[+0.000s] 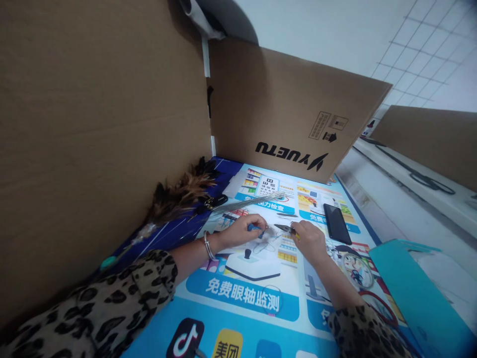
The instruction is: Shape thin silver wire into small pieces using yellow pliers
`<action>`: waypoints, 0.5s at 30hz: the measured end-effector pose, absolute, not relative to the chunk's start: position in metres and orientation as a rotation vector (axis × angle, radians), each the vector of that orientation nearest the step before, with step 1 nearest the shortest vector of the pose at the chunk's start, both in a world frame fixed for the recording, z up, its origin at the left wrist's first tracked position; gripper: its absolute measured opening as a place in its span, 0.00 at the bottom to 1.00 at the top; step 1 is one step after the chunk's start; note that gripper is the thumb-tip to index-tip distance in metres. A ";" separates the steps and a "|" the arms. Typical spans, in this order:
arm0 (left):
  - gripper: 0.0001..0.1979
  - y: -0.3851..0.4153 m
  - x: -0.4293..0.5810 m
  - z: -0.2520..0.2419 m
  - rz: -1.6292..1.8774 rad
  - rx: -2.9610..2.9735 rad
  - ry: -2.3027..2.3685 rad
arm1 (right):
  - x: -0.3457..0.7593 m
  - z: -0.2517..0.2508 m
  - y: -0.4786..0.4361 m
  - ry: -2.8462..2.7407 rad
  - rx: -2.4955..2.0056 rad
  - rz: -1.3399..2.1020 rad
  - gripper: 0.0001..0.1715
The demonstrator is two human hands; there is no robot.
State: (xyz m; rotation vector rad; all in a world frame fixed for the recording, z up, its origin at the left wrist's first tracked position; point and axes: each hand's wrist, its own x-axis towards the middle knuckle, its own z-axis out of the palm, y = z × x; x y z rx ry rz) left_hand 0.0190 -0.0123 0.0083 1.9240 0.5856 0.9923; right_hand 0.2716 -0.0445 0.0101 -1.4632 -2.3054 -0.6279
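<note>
My right hand [310, 240] is wrapped around a pair of pliers [283, 228] with dark jaws and yellow on the grip. The jaws point left toward my left hand [250, 230], whose fingers are pinched together. What they hold is too small to make out; a thin wire seems to loop below them. Something blue [254, 227] shows at the left fingers. Behind both hands lies a bundle of thin silvery wires [249, 201]. A couple of small slim dark tools [287, 215] rest just beyond the pliers.
Brown feathers [182, 186] line the left side against a cardboard wall [104, 99]. Another cardboard panel [290, 109] stands at the back. To the right are a black phone [337, 223], a round clear dish [357, 271], a red ring [380, 306] and a teal box [417, 293].
</note>
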 end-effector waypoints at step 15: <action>0.05 -0.011 0.023 0.004 0.958 1.833 0.667 | 0.265 0.011 -0.047 -2.284 -1.442 -0.577 0.08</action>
